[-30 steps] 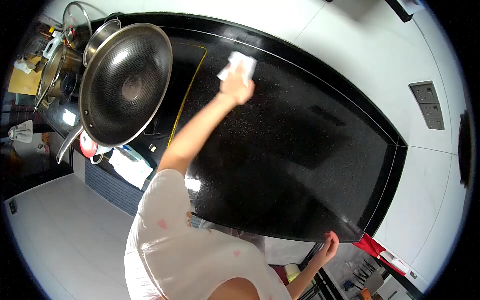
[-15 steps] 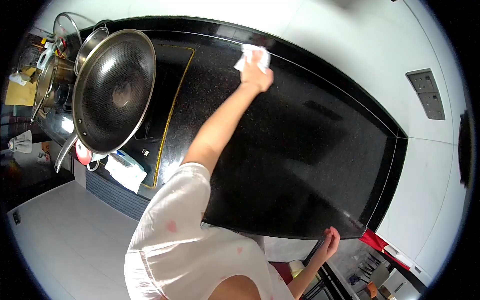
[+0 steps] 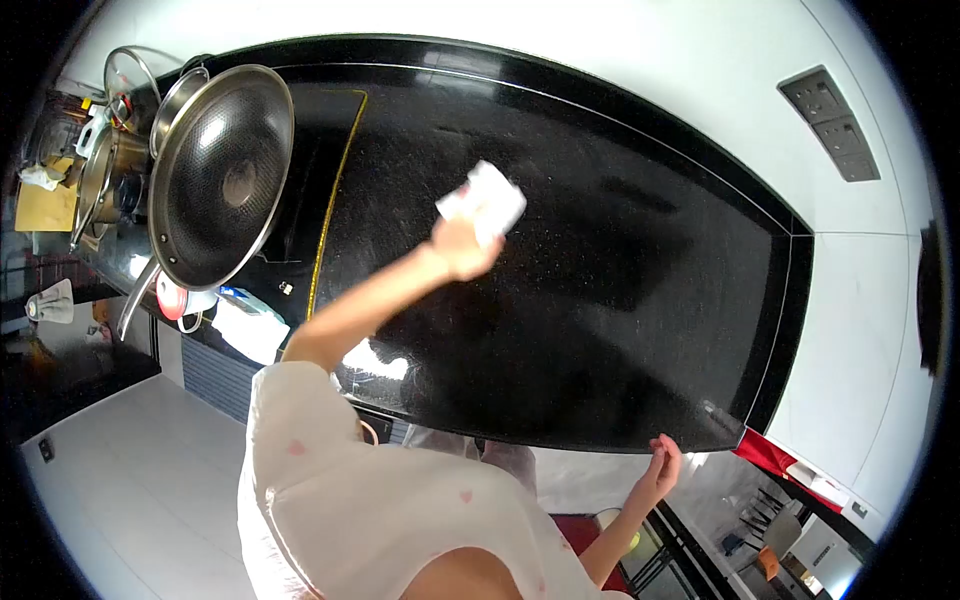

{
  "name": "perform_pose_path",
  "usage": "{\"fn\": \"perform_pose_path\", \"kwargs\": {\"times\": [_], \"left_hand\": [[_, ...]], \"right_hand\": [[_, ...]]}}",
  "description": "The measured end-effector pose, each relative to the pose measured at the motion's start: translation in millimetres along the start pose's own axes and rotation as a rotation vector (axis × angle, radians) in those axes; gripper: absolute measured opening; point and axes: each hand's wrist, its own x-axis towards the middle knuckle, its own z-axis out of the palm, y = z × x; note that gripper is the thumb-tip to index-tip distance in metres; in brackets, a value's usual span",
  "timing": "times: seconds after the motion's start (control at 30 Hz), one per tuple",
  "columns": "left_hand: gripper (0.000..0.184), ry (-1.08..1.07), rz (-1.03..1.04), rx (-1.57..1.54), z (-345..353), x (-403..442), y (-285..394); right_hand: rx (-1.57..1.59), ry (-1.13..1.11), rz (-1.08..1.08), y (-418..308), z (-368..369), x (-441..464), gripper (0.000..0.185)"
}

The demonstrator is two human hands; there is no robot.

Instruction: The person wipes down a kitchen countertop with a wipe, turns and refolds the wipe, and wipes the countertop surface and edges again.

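Note:
My left hand (image 3: 465, 250) is closed on a white cloth (image 3: 492, 197), its fingers over the near part of the cloth. The cloth is on the glossy black countertop (image 3: 600, 300), with reddish marks showing near my fingers. Down at the front edge of the counter, my right hand (image 3: 658, 470) is held with loosely bent fingers and nothing visible in it. Its fingertips are at the edge; whether they touch it I cannot tell.
On the left, a large wok (image 3: 225, 180) sits over a hob, beside a steel pot (image 3: 125, 165) and a glass lid (image 3: 130, 80). A white packet (image 3: 250, 328) lies near the hob's front. Wall sockets (image 3: 830, 122) are at the right.
My left hand has drawn the cloth back from the rear edge of the counter towards me and slightly left. My right hand stays near the front edge. The view has shifted a little.

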Motion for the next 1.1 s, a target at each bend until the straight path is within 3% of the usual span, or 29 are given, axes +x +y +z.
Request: {"fn": "perform_pose_path", "kwargs": {"times": [0.03,0.07,0.1,0.13,0.17,0.2,0.23,0.27,0.3,0.33,0.37,0.4,0.43,0.5,0.57,0.6,0.63,0.7,0.77,0.83,0.9,0.93,1.0,1.03,1.1], "left_hand": [[0.058,0.027,-0.161,0.158,18.4,18.8,-38.1],[0.059,0.131,-0.450,-0.033,6.3,40.3,-52.9],[0.060,-0.052,-0.458,-0.029,-37.7,61.3,-48.3],[0.059,-0.039,-0.414,0.068,-14.1,82.7,-69.5],[0.060,-0.229,-0.454,0.105,-4.4,98.2,-62.2],[0.061,-0.115,-0.430,0.011,-9.9,91.0,-20.5],[0.061,-0.223,-0.477,-0.189,-4.7,82.2,17.2],[0.059,-0.241,-0.426,-0.272,18.1,63.7,52.7],[0.058,-0.156,0.004,-0.118,30.2,34.9,85.2],[0.059,-0.208,0.198,-0.202,34.2,5.6,110.3],[0.060,-0.214,0.290,-0.412,51.0,-23.5,124.3],[0.062,-0.152,0.430,-0.358,47.7,-48.4,130.8],[0.064,-0.172,0.433,-0.296,43.2,-56.2,124.7],[0.065,-0.159,0.230,-0.008,29.9,-41.0,91.7],[0.062,-0.135,-0.097,0.040,13.9,11.9,33.4],[0.060,-0.164,-0.331,-0.127,-9.3,31.0,6.4],[0.057,0.097,-0.200,0.254,20.0,45.6,-32.7],[0.057,-0.204,-0.299,0.197,21.5,32.2,-11.7],[0.056,-0.243,-0.113,0.047,29.5,-32.1,45.5],[0.054,-0.231,-0.033,-0.313,38.5,-111.7,85.1],[0.057,-0.401,-0.062,-0.414,0.6,-157.8,106.7],[0.055,-0.333,-0.070,-0.284,25.5,-181.0,83.0],[0.053,-0.311,-0.255,-0.175,26.3,-195.0,43.3],[0.052,-0.359,-0.438,-0.200,-4.3,-190.6,38.4],[0.049,-0.354,-0.568,-0.176,-34.7,-202.9,28.4]], "right_hand": [[0.010,-0.009,0.002,-0.3,-0.4,-1.5,0.015],[-0.017,-0.043,-0.037,-4.4,-0.3,-2.2,0.015],[-0.029,-0.034,-0.030,-4.2,-1.6,-4.6,0.015],[-0.041,-0.022,-0.020,-3.9,-2.9,-8.1,0.015],[-0.057,-0.009,-0.012,-4.3,-5.8,-10.2,0.015],[-0.061,0.003,-0.006,-3.6,-7.4,-12.1,0.015],[-0.064,0.013,0.004,-2.4,-8.7,-16.0,0.015],[-0.066,0.020,0.016,-1.5,-9.4,-20.2,0.015],[-0.067,0.023,0.018,-2.1,-11.0,-22.4,0.015],[-0.065,0.028,0.018,-2.9,-11.5,-23.4,0.015],[-0.065,0.032,0.021,-3.2,-12.7,-25.3,0.015],[-0.077,0.025,0.002,-2.7,-16.7,-27.2,0.015],[-0.085,0.020,-0.023,-0.5,-19.2,-27.0,0.016],[-0.069,0.013,-0.047,2.8,-20.1,-29.5,0.016],[-0.034,0.008,-0.047,2.9,-23.4,-31.7,0.016],[-0.075,0.023,-0.008,1.0,-24.1,-35.1,0.015],[-0.058,0.019,-0.005,0.6,-24.0,-38.5,0.015],[-0.025,0.008,-0.001,1.1,-25.8,-43.2,0.015],[-0.007,-0.003,-0.026,7.3,-28.1,-46.4,0.015],[-0.008,0.000,-0.030,9.6,-33.7,-48.8,0.015],[0.006,0.005,-0.035,12.9,-37.3,-48.6,0.015],[0.007,-0.006,-0.026,13.4,-40.8,-48.3,0.015],[0.011,-0.030,-0.044,19.4,-45.5,-45.0,0.016],[0.010,-0.045,-0.052,22.9,-50.3,-42.6,0.016],[0.013,-0.068,-0.072,30.6,-60.7,-37.9,0.017]]}}
